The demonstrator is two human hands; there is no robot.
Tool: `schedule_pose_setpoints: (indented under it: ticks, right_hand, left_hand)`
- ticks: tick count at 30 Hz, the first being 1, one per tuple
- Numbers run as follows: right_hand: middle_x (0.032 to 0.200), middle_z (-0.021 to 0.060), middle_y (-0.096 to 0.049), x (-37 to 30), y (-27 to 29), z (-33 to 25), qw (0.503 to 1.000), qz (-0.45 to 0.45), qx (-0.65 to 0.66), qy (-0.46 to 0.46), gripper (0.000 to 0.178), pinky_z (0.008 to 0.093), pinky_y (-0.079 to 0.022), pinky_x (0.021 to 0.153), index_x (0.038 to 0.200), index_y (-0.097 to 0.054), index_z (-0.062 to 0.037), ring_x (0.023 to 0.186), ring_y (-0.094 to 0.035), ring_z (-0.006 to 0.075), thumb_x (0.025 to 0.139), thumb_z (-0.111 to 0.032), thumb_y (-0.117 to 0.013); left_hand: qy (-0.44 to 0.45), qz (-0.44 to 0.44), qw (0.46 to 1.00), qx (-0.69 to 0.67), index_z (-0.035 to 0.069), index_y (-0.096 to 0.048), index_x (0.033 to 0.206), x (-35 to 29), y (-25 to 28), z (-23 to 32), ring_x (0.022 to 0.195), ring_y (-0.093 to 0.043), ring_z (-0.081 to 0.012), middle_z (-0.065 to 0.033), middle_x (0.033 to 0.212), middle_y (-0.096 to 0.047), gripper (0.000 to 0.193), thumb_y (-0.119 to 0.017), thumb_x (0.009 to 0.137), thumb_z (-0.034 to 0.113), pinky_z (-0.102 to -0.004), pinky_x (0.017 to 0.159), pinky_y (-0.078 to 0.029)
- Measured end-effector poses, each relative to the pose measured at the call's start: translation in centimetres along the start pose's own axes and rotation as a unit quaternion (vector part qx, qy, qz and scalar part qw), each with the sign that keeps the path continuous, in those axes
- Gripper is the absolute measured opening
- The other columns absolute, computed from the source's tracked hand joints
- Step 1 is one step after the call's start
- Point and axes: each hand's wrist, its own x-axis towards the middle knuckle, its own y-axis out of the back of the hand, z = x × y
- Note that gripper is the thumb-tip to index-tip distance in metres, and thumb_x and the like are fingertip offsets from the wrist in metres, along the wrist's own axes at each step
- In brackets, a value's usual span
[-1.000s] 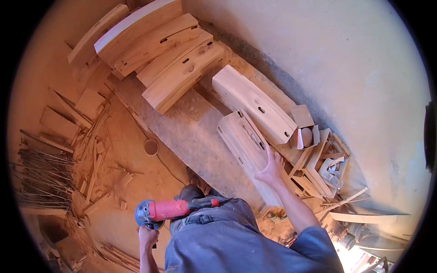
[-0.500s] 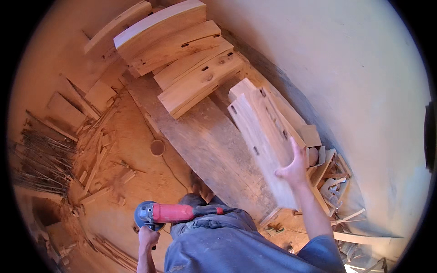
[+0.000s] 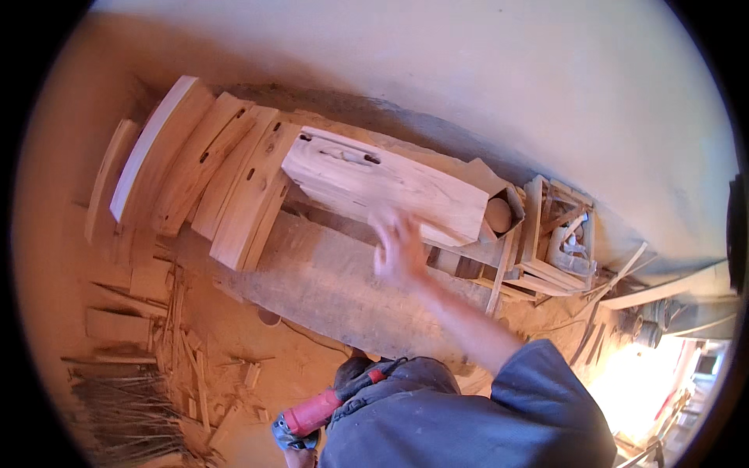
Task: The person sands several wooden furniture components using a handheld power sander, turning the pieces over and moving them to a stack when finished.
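My left hand [image 3: 300,459], at the lower edge and partly cut off, grips the head end of a red angle grinder [image 3: 310,413], whose body lies against my waist. My right hand [image 3: 399,251] is over the bench, blurred, its thumb and fingers apart and nothing seen in them. Just beyond it a thick pale wooden board [image 3: 398,179] with dark slots lies along the far side of the wooden bench [image 3: 320,273]. Whether my fingertips touch the board I cannot tell.
Several slotted boards [image 3: 246,203] stand side by side at the bench's left end. To the right are an open box [image 3: 499,214] with a round disc and a wooden crate [image 3: 538,234] of scraps. Offcuts and thin sticks [image 3: 129,413] litter the dusty floor at left. A wall runs behind.
The board my right hand held at an angle now lies along the bench's back, and the hand has come away from its end. The view has turned right; the grinder stays in my left hand.
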Motion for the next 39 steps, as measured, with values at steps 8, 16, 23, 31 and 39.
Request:
schedule_pose_setpoints:
  ticks: [8, 16, 23, 31, 39]
  right_hand:
    - [0.126, 0.0119, -0.064, -4.9, -12.6, 7.8, 0.381, 0.208, 0.707, -0.558, 0.065, 0.0449, -0.048, 0.099, 0.139, -0.052, -0.0051, 0.113, -0.062, 0.0252, 0.077, 0.008, -0.064]
    - [0.114, 0.0065, -0.064, 0.9, -12.2, 7.5, 0.401, 0.248, 0.797, -0.377, 0.046, 0.0501, -0.047, 0.102, 0.117, -0.060, -0.0087, 0.105, -0.061, 0.0251, 0.075, 0.009, -0.066]
    - [0.115, 0.0010, -0.063, -0.6, -14.8, 8.2, 0.386, 0.302, 0.772, -0.404, 0.035, 0.0339, -0.053, 0.079, 0.124, -0.057, -0.0121, 0.100, -0.060, 0.0135, 0.096, -0.026, -0.070]
    - [0.097, -0.0023, -0.060, 0.1, -15.7, 8.6, 0.369, 0.324, 0.755, -0.435, 0.022, 0.0330, -0.051, 0.074, 0.115, -0.059, -0.0140, 0.086, -0.057, 0.0126, 0.096, -0.021, -0.068]
    - [0.130, 0.0081, -0.063, 2.6, -20.4, 6.8, 0.319, 0.369, 0.752, -0.444, 0.044, 0.0472, -0.056, 0.098, 0.136, -0.053, -0.0090, 0.117, -0.063, 0.0258, 0.100, -0.030, -0.065]
  left_hand:
    - [-0.050, 0.001, 0.995, 0.081, -0.001, -0.066, 0.075, 1.1, 2.0, 5.1, 0.057, -0.067, -0.0307, -0.0160, 0.062, -0.064, 0.012, -0.062, 0.075, 0.011, -0.0442, 0.054, -0.054]
    - [-0.052, -0.004, 0.992, 0.119, -0.001, -0.068, 0.079, 2.1, 1.5, 11.2, 0.062, -0.068, -0.0340, -0.0188, 0.066, -0.066, 0.014, -0.061, 0.075, 0.010, -0.0462, 0.057, -0.054]
    - [-0.057, -0.019, 0.985, 0.160, -0.001, -0.070, 0.082, 3.5, 1.7, 17.1, 0.066, -0.069, -0.0369, -0.0213, 0.070, -0.067, 0.016, -0.060, 0.074, 0.009, -0.0479, 0.060, -0.053]
    - [-0.045, -0.023, 0.985, 0.164, -0.001, -0.072, 0.085, 2.8, 2.3, 19.4, 0.071, -0.069, -0.0402, -0.0242, 0.074, -0.068, 0.020, -0.059, 0.074, 0.009, -0.0499, 0.063, -0.053]
    - [-0.059, -0.008, 0.984, 0.167, -0.001, -0.074, 0.089, 0.8, 3.1, 18.5, 0.076, -0.070, -0.0435, -0.0270, 0.077, -0.069, 0.024, -0.058, 0.074, 0.008, -0.0519, 0.067, -0.053]
